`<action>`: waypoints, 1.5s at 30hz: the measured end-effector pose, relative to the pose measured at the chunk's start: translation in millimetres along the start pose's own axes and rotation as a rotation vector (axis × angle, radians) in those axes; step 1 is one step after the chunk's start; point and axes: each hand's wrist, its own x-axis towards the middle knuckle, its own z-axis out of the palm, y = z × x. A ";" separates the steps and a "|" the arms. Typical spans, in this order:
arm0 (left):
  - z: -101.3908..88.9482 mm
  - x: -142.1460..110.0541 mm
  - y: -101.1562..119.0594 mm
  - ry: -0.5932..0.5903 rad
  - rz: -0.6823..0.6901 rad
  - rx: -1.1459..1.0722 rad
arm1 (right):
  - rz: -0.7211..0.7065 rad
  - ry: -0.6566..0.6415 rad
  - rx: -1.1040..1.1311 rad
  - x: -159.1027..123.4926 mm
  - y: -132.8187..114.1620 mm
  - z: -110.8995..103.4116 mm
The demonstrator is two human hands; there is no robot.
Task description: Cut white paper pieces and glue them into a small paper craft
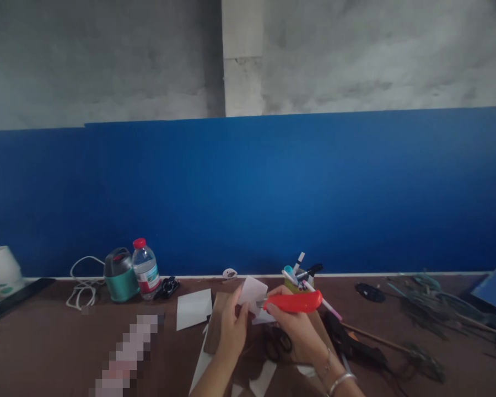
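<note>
Pinched in the fingers of my left hand [232, 326] is a small piece of white paper [254, 289], raised above the work surface. My right hand [295, 328] grips a red-handled utility knife [297, 302], its handle pointing right. The short metal tip of the knife meets the paper's lower right edge; whether it cuts in cannot be made out. Below the hands lies a brown board [215, 325], with black scissors [278, 343] on it, partly hidden by my right hand. White paper scraps [264, 377] are scattered nearer to me.
A white sheet [194, 309] lies left of the board. Behind it stand a water bottle [146, 270] and a green-and-grey container [121, 278]. A pen holder [293, 284] is at the back. Right lie a black glue gun [355, 348] and a tangle of dark strands [425, 309].
</note>
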 end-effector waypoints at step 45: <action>0.9 -0.9 -7.9 -0.142 0.008 0.013 | 0.123 -0.213 0.084 9.1 30.5 -8.8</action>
